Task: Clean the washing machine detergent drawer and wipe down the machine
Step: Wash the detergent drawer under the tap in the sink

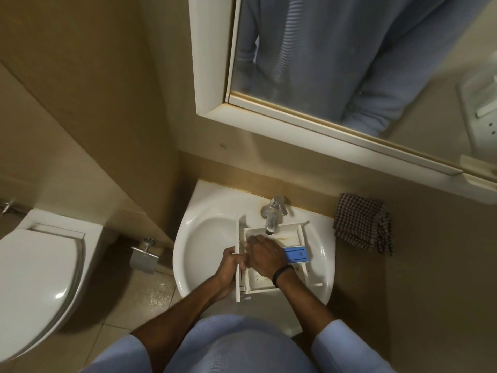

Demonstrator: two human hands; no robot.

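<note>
Past the blue sleeves (pixel 341 343), left hand (pixel 231 261) curls round the detergent drawer (pixel 289 234) by its front panel; right hand (pixel 265 255) reaches inside, grasp hidden. Light, stiff, probably slippery: hold that panel

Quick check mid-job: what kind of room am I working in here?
A small bathroom, most likely: a white washbasin with a tap, a toilet to its left and a wall mirror above. The detergent drawer is in the basin.
</note>
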